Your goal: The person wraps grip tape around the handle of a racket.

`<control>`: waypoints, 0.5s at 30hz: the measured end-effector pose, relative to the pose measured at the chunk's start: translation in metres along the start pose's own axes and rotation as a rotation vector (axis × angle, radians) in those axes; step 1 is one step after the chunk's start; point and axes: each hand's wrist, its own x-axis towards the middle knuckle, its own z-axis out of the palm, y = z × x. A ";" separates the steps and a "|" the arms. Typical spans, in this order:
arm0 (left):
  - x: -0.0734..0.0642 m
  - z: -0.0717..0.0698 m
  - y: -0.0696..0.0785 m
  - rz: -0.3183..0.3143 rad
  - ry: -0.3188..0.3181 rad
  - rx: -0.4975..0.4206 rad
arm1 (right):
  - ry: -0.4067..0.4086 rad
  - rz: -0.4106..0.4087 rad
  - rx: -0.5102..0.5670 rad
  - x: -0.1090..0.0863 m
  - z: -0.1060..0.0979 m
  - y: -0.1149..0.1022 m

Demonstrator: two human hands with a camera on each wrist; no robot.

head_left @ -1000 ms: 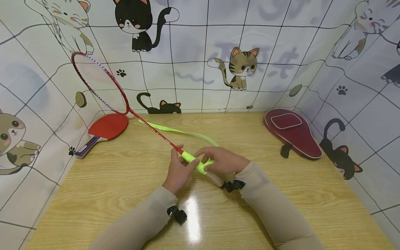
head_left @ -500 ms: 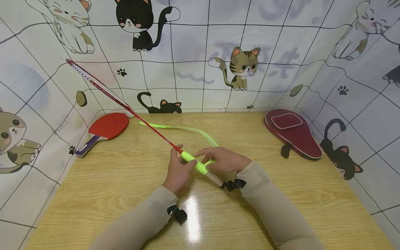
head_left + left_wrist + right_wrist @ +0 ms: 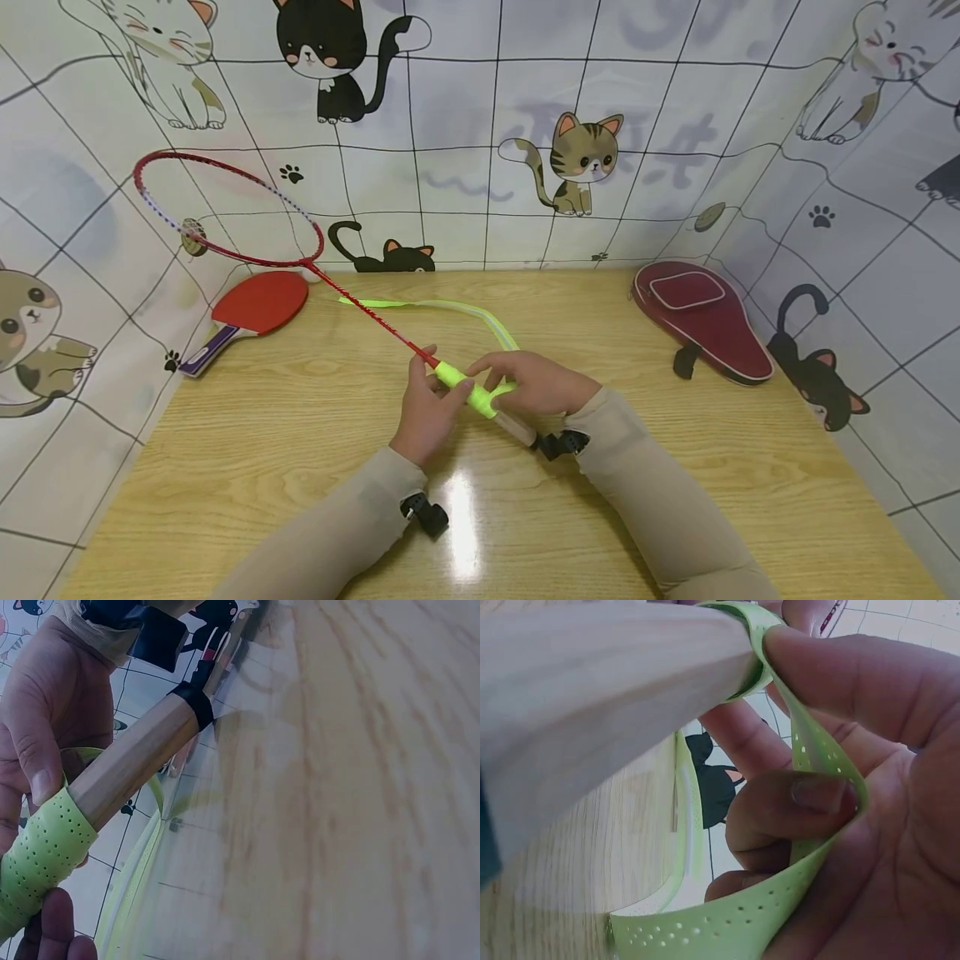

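A red badminton racket (image 3: pixel 375 318) with an unstrung head slants up to the left in the head view. My left hand (image 3: pixel 427 417) holds its handle between thumb and fingers, over the part wrapped in lime-green perforated grip tape (image 3: pixel 46 851). Below the wrap, the wooden handle (image 3: pixel 142 757) is bare down to its black butt end. My right hand (image 3: pixel 540 383) is beside the wrap's lower edge. Its thumb presses the tape at the handle, and the index finger curls inside a loop of the tape (image 3: pixel 765 911). The loose tape tail (image 3: pixel 480 312) trails behind it across the table.
A red table tennis bat (image 3: pixel 262 302) lies at the back left of the wooden table (image 3: pixel 300 400). A dark red bat case (image 3: pixel 701 321) is at the back right. Cat-patterned walls (image 3: pixel 450 183) enclose the back and sides, with the racket head in front of them.
The racket has turned about its long axis; its head went from slanted through edge-on to broad and flatter. The tape's loose tail has shifted slightly. Both hands stay in nearly the same place.
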 end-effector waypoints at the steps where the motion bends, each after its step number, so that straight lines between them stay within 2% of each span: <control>1: 0.000 0.000 0.000 -0.001 0.005 -0.001 | 0.001 -0.003 -0.002 0.000 0.000 0.000; 8: 0.000 0.000 0.002 -0.019 0.012 0.000 | -0.012 -0.005 0.034 0.000 0.001 0.002; 15: -0.002 -0.001 0.003 -0.012 0.017 0.031 | -0.035 0.050 0.082 0.000 0.003 0.002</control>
